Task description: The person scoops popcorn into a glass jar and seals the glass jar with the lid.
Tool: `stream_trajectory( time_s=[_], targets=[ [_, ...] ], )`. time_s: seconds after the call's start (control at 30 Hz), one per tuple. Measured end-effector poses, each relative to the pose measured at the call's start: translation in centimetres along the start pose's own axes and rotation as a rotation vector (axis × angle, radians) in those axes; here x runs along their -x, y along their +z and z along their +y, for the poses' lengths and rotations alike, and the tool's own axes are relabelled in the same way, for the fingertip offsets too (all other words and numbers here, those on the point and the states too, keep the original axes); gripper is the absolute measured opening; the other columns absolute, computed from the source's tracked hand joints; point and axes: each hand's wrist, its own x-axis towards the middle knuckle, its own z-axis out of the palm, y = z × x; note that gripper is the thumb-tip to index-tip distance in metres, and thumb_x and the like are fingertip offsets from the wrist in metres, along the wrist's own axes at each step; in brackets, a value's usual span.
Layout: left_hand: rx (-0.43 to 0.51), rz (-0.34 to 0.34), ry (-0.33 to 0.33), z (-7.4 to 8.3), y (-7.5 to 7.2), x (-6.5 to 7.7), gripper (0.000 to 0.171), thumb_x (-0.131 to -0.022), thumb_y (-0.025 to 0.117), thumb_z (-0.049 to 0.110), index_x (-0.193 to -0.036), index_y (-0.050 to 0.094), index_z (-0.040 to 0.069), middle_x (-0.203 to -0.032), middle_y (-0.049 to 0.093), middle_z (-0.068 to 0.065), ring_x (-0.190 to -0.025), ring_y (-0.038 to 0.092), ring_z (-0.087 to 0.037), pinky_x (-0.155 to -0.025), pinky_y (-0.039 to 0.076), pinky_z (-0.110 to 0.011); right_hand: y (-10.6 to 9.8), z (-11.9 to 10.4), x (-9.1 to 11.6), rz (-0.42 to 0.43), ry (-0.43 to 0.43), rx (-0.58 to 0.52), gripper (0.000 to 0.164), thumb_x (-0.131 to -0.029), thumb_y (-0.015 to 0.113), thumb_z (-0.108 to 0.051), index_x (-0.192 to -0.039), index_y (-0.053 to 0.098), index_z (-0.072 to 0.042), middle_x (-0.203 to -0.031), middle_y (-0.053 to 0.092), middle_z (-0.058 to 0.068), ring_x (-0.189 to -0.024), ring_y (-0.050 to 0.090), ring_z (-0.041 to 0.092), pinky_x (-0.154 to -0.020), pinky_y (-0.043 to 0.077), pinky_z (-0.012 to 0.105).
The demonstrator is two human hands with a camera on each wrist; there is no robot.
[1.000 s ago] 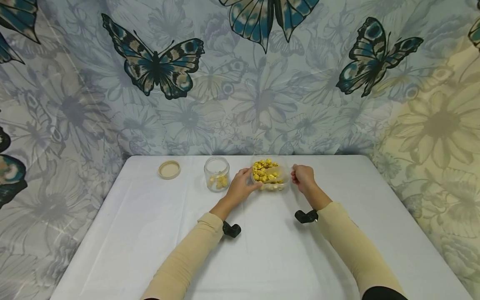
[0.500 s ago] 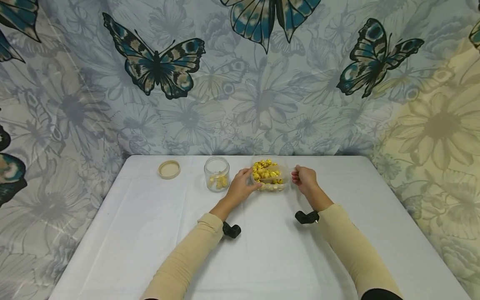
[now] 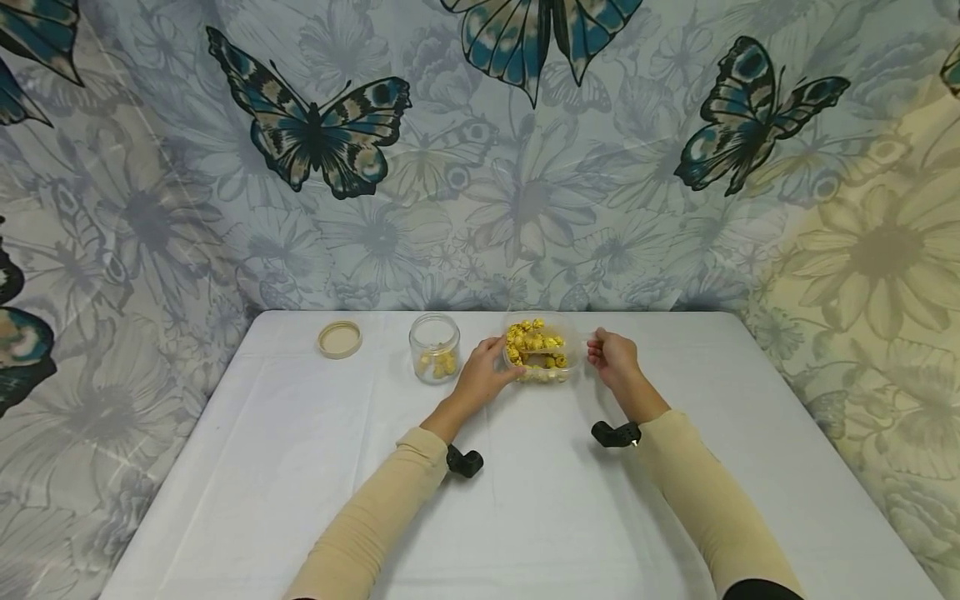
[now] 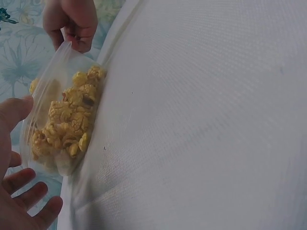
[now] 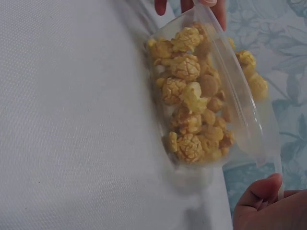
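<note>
A clear plastic container of yellow caramel popcorn stands near the table's back edge. My left hand holds its left side, the thumb over the rim and the other fingers spread along the wall in the left wrist view. To the right of the container, my right hand pinches the thin handle of a translucent scoop. The scoop's blade lies inside the container among the popcorn, partly hidden by pieces and the plastic wall. A glass jar with some popcorn at its bottom is left of my left hand.
A round beige-rimmed lid lies left of the jar. The white-covered table ends just behind these things, where a wall hanging with butterflies and flowers rises. Both wrists carry small black cameras.
My right hand has shifted slightly to the right. The scoop has turned within the popcorn, and its blade now shows as a narrower strip. My left hand and the container have stayed in place.
</note>
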Motion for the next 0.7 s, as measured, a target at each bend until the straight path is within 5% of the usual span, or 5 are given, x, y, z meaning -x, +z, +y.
stream_trajectory(
  time_s=[0.7],
  targets=[
    [-0.019, 0.027, 0.019, 0.13, 0.16, 0.34, 0.078, -0.091, 0.065, 0.046, -0.152, 0.034, 0.009, -0.151, 0.04, -0.015, -0.138, 0.04, -0.034, -0.111, 0.039, -0.049, -0.1, -0.5, 0.68, -0.014, -0.015, -0.067, 0.017, -0.103, 0.046, -0.019, -0.093, 0.051, -0.006, -0.059, 0.057, -0.002, -0.055, 0.05, 0.007, -0.05, 0.046, 0.016]
  ],
)
